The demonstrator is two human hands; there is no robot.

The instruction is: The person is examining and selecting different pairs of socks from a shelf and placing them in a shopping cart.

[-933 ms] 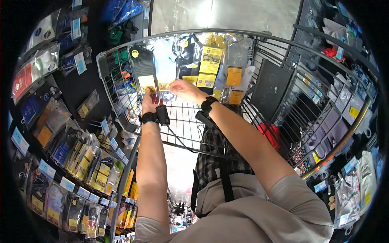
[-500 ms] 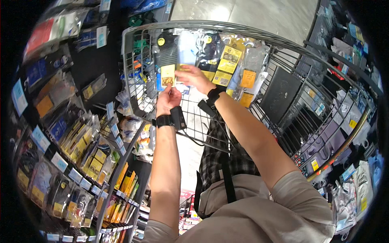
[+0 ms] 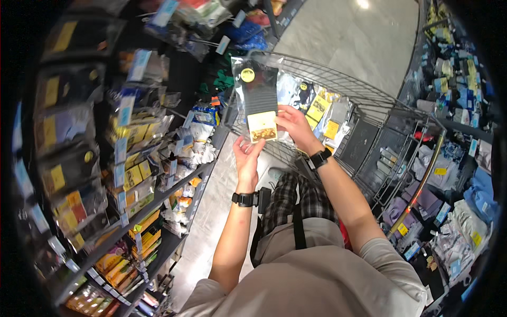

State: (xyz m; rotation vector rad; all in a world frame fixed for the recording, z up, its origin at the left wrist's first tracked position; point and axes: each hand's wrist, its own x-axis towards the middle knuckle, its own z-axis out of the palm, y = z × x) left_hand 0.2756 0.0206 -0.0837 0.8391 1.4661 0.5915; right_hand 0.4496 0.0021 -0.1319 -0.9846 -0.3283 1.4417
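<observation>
A clear packet with a dark ribbed fabric item inside [image 3: 262, 98] is held up between my hands, above the near left part of the shopping cart [image 3: 338, 70]. It carries a round yellow sticker near its top and a pale yellow label at its bottom. My left hand [image 3: 248, 159] pinches its lower edge, with thumb and fingers by the label. On its right side, my right hand [image 3: 297, 127] grips the edge beside the label. Behind the packet, more clear packets with yellow labels [image 3: 318, 110] lie in the cart, partly covered by my right hand and the held packet.
Shelves of hanging packets [image 3: 68, 142] with blue-white price tags line the left. A dark panel [image 3: 357, 142] stands inside the cart, whose curved handle bar [image 3: 417, 203] is at right. Bagged clothing [image 3: 449, 158] fills the right-hand racks. Grey floor [image 3: 348, 31] shows beyond the cart.
The packet has come up out of the cart, and my right hand has closed on its side. My view has swung left, so cart and hands sit farther right.
</observation>
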